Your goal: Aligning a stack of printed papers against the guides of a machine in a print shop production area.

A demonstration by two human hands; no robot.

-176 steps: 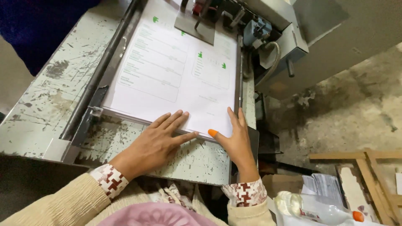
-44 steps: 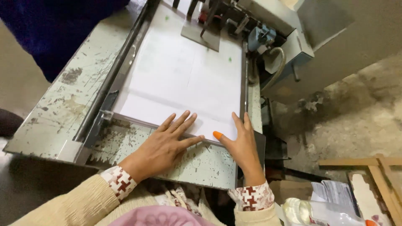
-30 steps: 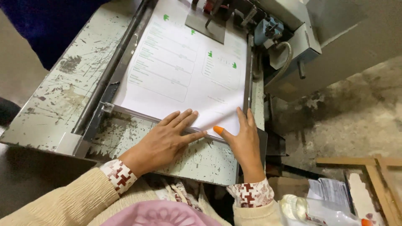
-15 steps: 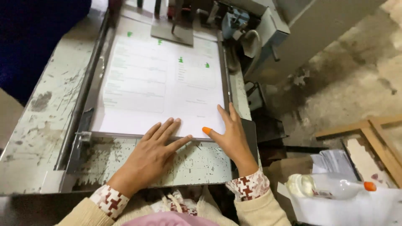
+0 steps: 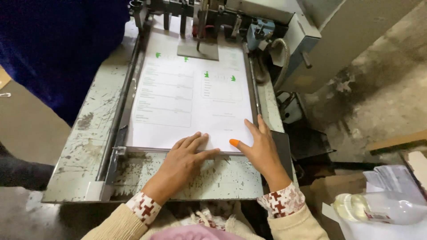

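Observation:
A stack of white printed sheets [image 5: 191, 100] with small green marks lies on the worn grey feed table [image 5: 93, 146] of a printing machine. My left hand [image 5: 182, 164] lies flat with its fingers spread on the near edge of the stack. My right hand [image 5: 258, 149] rests at the stack's near right corner, fingers on the paper, the thumb capped in orange. Neither hand grips anything. A metal plate [image 5: 198, 49] presses on the far end of the sheets.
A metal side guide rail [image 5: 122, 115] runs along the left of the stack. Machine parts and a hose [image 5: 278, 49] stand at the far right. A person in dark blue [image 5: 58, 49] stands at left. A plastic bottle [image 5: 378, 206] and papers lie at lower right on the stained floor.
The view has shifted and swung; at one moment the top sheet looked blank, now a printed one shows. Both hands stay at the stack's near edge, barely moving.

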